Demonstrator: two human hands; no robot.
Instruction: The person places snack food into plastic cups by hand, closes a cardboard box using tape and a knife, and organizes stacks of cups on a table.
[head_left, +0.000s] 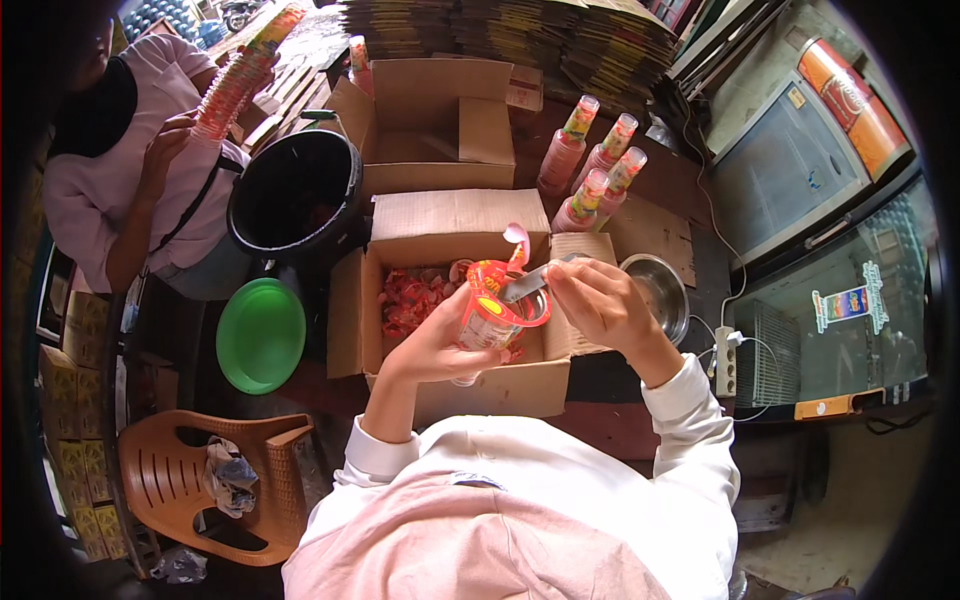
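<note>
My left hand (442, 337) holds a clear printed plastic cup (484, 330) with a red rim over an open cardboard box (491, 386). A red printed film lid (487, 277) covers part of the cup's mouth, and a curled strip of it stands up. My right hand (600, 300) grips a flat metal blade (525, 285), whose end lies at the cup's rim. Red and pink plastic scraps (412, 300) lie in the box below, partly hidden by my left hand and the cup.
Several stacks of printed cups (577, 165) stand at the back right. A steel bowl (660, 292) is at the right, beside a power strip (725, 364). A black bucket (292, 195) and green basin (261, 337) are left. A co-worker (150, 150) holds a long cup stack.
</note>
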